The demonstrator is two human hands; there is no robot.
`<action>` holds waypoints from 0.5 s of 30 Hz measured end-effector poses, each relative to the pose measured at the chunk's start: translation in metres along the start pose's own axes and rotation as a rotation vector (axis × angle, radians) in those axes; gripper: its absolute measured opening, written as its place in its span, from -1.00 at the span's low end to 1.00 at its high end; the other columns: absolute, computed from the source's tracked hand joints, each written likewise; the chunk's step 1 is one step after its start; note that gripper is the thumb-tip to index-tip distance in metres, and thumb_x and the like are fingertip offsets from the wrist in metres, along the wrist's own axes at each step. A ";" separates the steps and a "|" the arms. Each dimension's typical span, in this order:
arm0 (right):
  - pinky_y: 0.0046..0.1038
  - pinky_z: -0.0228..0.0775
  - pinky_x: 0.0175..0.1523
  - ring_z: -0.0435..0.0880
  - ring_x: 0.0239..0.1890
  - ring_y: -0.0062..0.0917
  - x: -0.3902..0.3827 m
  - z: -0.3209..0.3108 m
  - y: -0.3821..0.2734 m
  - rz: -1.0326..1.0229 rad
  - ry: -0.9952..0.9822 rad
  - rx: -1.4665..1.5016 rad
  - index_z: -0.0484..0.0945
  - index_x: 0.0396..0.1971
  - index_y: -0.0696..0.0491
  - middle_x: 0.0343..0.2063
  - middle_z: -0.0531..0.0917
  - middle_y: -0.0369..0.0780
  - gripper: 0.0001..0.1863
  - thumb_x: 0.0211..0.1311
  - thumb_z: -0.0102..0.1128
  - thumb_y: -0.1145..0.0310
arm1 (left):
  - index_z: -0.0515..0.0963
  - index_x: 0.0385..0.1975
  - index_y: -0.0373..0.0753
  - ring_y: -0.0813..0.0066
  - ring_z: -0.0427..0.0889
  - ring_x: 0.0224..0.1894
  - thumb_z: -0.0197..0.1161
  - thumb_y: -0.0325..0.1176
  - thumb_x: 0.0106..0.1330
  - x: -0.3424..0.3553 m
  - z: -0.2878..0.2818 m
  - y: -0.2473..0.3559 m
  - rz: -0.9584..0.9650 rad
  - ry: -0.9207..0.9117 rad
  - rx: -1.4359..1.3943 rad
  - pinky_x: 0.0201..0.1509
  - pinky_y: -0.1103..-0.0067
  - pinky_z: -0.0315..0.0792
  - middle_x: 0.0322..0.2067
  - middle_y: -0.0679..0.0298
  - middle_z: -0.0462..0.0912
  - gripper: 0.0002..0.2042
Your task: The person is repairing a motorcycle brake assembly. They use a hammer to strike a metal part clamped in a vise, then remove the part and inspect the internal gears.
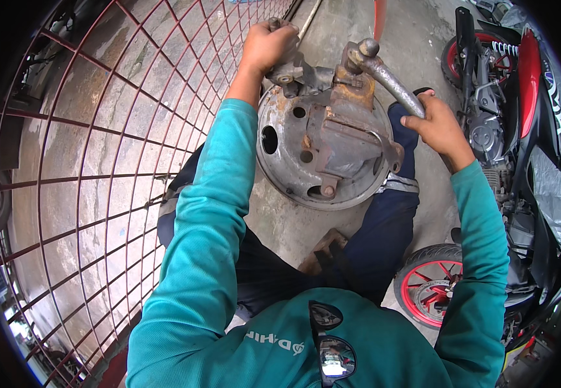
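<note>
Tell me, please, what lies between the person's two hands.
In the head view, left to right: metal part, rusty vise, and metal tool in the right hand.

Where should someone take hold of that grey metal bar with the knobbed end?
Probably by the near end of the bar, coming from the person's right: its slim, straight shaft slants that way, while the far, knobbed end is thicker and sits close to other metal parts. The right grip wraps it there.

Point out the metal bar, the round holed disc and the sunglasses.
Metal bar [390, 76], head view: middle of its shaft.
Round holed disc [285, 161], head view: bare lower-left face.
Sunglasses [336, 357], head view: lower lens.
</note>
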State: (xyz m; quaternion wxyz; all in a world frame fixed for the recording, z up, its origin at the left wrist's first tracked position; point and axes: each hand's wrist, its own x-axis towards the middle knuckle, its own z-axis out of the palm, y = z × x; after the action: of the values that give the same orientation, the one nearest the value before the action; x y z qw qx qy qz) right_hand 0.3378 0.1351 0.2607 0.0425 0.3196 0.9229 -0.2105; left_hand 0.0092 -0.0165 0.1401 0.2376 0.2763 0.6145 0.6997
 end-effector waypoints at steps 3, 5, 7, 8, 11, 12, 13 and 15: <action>-0.22 0.41 -0.19 0.64 -0.40 -0.26 0.000 -0.001 0.005 -0.003 0.033 -0.010 0.57 -0.25 0.28 -0.54 0.56 -0.06 -0.59 0.04 0.47 0.27 | 0.68 -0.31 -0.37 0.52 0.67 -0.46 0.40 -0.29 0.22 0.001 0.004 0.002 0.006 0.008 0.026 -0.35 0.55 0.56 -0.44 0.24 0.73 -0.77; -0.22 0.41 -0.18 0.64 -0.38 -0.23 0.000 0.000 0.014 -0.045 0.059 -0.057 0.57 -0.24 0.27 -0.52 0.58 -0.04 -0.59 0.04 0.47 0.28 | 0.68 -0.32 -0.37 0.52 0.68 -0.45 0.40 -0.29 0.21 0.000 0.007 0.006 0.013 0.009 0.053 -0.35 0.55 0.56 -0.45 0.24 0.74 -0.77; -0.18 0.42 -0.14 0.66 -0.33 -0.14 -0.001 0.004 0.018 -0.070 0.050 -0.072 0.57 -0.27 0.28 -0.50 0.60 0.02 -0.60 0.04 0.45 0.26 | 0.67 -0.32 -0.37 0.52 0.69 -0.45 0.40 -0.28 0.21 0.000 0.008 0.009 0.017 0.009 0.079 -0.35 0.55 0.56 -0.45 0.24 0.74 -0.76; -0.15 0.43 -0.10 0.68 -0.29 -0.06 -0.001 0.006 0.018 -0.073 0.029 -0.063 0.56 -0.30 0.29 -0.48 0.62 0.06 -0.59 0.05 0.44 0.23 | 0.67 -0.32 -0.37 0.52 0.69 -0.45 0.40 -0.28 0.21 0.000 0.008 0.008 0.027 0.003 0.076 -0.35 0.55 0.56 -0.45 0.24 0.74 -0.76; -0.11 0.45 -0.05 0.70 -0.22 0.04 -0.002 0.011 0.021 -0.074 0.004 -0.078 0.57 -0.34 0.30 -0.44 0.65 0.13 -0.60 0.04 0.41 0.23 | 0.67 -0.33 -0.37 0.53 0.69 -0.44 0.39 -0.28 0.20 0.000 0.009 0.011 0.034 -0.007 0.088 -0.34 0.55 0.56 -0.46 0.25 0.74 -0.76; -0.10 0.46 -0.05 0.71 -0.20 0.04 -0.003 0.012 0.023 -0.072 0.002 -0.089 0.57 -0.34 0.29 -0.42 0.66 0.14 -0.61 0.03 0.40 0.25 | 0.67 -0.33 -0.36 0.53 0.69 -0.44 0.39 -0.29 0.20 0.001 0.010 0.012 0.022 -0.005 0.109 -0.34 0.55 0.56 -0.45 0.25 0.74 -0.77; -0.10 0.46 -0.06 0.71 -0.21 0.04 -0.002 0.013 0.022 -0.056 -0.008 -0.093 0.57 -0.35 0.30 -0.42 0.66 0.15 -0.63 0.01 0.39 0.27 | 0.67 -0.33 -0.36 0.53 0.69 -0.44 0.39 -0.29 0.20 0.001 0.010 0.014 0.010 -0.003 0.132 -0.34 0.55 0.56 -0.45 0.25 0.74 -0.77; -0.10 0.47 -0.06 0.71 -0.21 0.04 -0.001 0.014 0.020 -0.023 -0.029 -0.103 0.58 -0.36 0.30 -0.42 0.67 0.16 -0.65 -0.02 0.37 0.30 | 0.67 -0.33 -0.35 0.53 0.68 -0.45 0.39 -0.29 0.20 -0.003 0.011 0.016 -0.007 0.001 0.073 -0.34 0.55 0.56 -0.45 0.25 0.74 -0.78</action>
State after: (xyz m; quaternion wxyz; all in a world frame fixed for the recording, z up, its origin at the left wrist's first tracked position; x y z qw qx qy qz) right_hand 0.3497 0.1431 0.2406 0.0697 0.3036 0.9353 -0.1678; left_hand 0.0186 -0.0124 0.1564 0.2295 0.2822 0.6409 0.6760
